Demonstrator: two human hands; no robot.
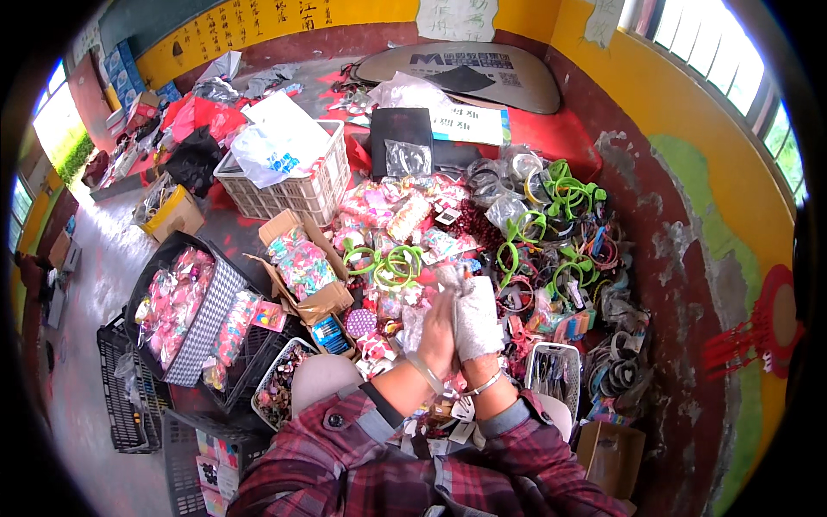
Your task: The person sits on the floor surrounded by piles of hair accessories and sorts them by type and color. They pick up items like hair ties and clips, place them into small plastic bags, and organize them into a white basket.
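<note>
My left hand (pixel 437 334) is up against a white textured piece (pixel 476 317), its fingers straight and close together, pointing away from me. That piece, perhaps cloth or wrap, covers most of my right hand (pixel 479 372), so the fingers of that hand are hidden. Both wrists are close together, each with a bracelet. Something greyish, too blurred to name, shows by the fingertips. Beneath the hands lies a pile of small packaged accessories. Green hoop headbands (pixel 396 265) lie beyond my left hand, and more green headbands (pixel 568 191) lie at the far right.
A cardboard box (pixel 334 303) of colourful packets stands left of the pile. Farther left is a houndstooth bin (pixel 200 336). A beige crate (pixel 334 185) holds white bags. A white basket (pixel 564 349) and an open cardboard box (pixel 613 457) stand at right, near the wall.
</note>
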